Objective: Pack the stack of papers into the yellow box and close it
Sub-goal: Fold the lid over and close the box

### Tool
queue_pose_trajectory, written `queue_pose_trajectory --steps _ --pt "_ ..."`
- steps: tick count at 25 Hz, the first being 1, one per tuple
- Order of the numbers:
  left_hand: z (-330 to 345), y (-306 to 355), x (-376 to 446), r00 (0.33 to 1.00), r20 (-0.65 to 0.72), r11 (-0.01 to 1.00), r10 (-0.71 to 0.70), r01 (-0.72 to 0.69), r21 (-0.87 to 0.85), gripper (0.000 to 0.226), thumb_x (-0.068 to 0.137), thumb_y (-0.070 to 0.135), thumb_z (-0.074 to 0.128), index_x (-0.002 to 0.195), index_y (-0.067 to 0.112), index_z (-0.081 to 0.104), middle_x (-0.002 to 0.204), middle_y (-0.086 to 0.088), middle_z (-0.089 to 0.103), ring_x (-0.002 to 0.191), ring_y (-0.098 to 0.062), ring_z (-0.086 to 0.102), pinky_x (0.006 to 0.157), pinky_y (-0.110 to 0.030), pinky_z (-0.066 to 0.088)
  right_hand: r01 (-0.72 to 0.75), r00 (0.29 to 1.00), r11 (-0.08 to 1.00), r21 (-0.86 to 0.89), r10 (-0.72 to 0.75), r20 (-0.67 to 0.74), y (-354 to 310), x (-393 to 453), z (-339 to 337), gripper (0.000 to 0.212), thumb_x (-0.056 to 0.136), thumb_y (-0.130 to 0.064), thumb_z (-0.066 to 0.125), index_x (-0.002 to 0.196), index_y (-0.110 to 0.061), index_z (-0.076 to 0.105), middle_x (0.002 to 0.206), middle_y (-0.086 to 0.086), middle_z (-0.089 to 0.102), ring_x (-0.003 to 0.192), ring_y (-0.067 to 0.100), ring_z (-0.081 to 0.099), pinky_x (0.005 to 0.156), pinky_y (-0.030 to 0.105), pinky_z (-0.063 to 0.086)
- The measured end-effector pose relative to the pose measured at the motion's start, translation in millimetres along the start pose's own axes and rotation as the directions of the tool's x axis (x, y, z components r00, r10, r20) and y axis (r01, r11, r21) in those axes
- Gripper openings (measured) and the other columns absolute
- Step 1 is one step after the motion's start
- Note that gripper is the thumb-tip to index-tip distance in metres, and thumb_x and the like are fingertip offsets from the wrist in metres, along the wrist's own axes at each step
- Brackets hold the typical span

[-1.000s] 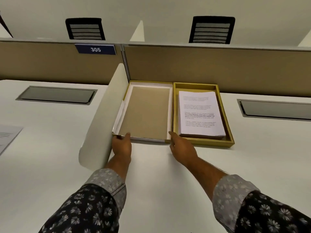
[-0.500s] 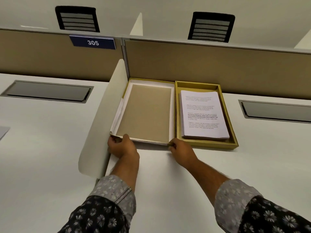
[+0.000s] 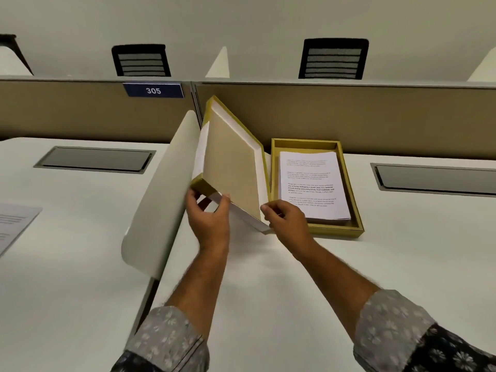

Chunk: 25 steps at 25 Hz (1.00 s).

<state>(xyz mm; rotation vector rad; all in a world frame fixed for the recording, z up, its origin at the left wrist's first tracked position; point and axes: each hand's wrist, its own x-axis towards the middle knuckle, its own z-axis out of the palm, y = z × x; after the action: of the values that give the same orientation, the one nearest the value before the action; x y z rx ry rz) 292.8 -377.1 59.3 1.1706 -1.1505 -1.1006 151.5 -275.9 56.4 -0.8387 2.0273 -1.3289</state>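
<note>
The yellow box (image 3: 357,194) lies open on the white desk, right of centre, with the stack of printed papers (image 3: 312,187) lying flat inside it. Its lid (image 3: 232,165), yellow outside with a brown and white inside, is raised on edge to the left of the box, tilted with its inside facing right. My left hand (image 3: 210,218) grips the lid's near left corner. My right hand (image 3: 285,218) holds the lid's near right corner, beside the box's front left corner.
A curved white divider (image 3: 161,200) stands just left of the lid. A tan partition (image 3: 349,116) with a "305" sign (image 3: 153,90) runs behind the box. Grey cable hatches (image 3: 94,159) (image 3: 437,178) sit left and right. A printed sheet (image 3: 13,224) lies at far left.
The lid lay flat and inside-up beside the box; both hands have lifted its left side so it now stands tilted toward the box. The box and papers have not moved.
</note>
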Motion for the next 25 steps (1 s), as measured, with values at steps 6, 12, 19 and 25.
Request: queue_pose_trajectory --steps 6,12,19,25 --pt "64 34 -64 0.899 0.236 0.872 0.369 -0.423 0.246 0.068 0.085 0.043 0.084 0.142 0.025 0.052 0.137 0.002 0.060 0.119 -0.014 0.063 0.091 -0.028 0.062 0.170 0.985 0.939 0.300 -0.155 -0.072 -87 -2 -49 0.034 0.097 -0.057 0.064 0.114 -0.029 0.073 0.103 -0.014 0.077 0.094 0.006 0.075 0.068 0.012 0.061" --pt "102 15 -84 0.731 0.601 0.724 0.324 -0.600 0.340 0.079 0.085 0.047 0.083 0.152 0.026 0.046 0.150 0.000 0.054 0.134 -0.017 0.054 0.104 -0.033 0.056 -0.024 0.985 0.788 0.615 0.124 -0.120 -52 10 -115 0.029 0.102 -0.032 0.068 0.128 -0.018 0.066 0.126 0.002 0.073 0.116 0.023 0.071 0.091 0.036 0.066" --pt "79 -64 -66 0.732 0.655 0.806 -0.185 -0.268 0.527 0.075 0.088 0.026 0.085 0.155 0.025 0.051 0.149 -0.004 0.056 0.139 -0.027 0.054 0.115 -0.044 0.049 -0.141 0.938 0.560 0.816 0.341 -0.071 43 15 -193 0.018 0.106 -0.018 0.058 0.095 -0.011 0.070 0.098 0.012 0.074 0.080 0.018 0.076 0.065 0.030 0.062" --pt "94 -75 -70 0.820 0.525 0.902 -0.227 -0.025 0.430 0.036 0.090 0.041 0.080 0.124 0.044 0.067 0.124 0.018 0.064 0.119 -0.010 0.063 0.107 -0.036 0.054 -0.414 0.829 0.722 0.555 0.551 -0.098 115 17 -208 0.033 0.098 -0.049 0.068 0.106 -0.018 0.076 0.094 0.010 0.082 0.081 0.026 0.079 0.071 0.038 0.066"
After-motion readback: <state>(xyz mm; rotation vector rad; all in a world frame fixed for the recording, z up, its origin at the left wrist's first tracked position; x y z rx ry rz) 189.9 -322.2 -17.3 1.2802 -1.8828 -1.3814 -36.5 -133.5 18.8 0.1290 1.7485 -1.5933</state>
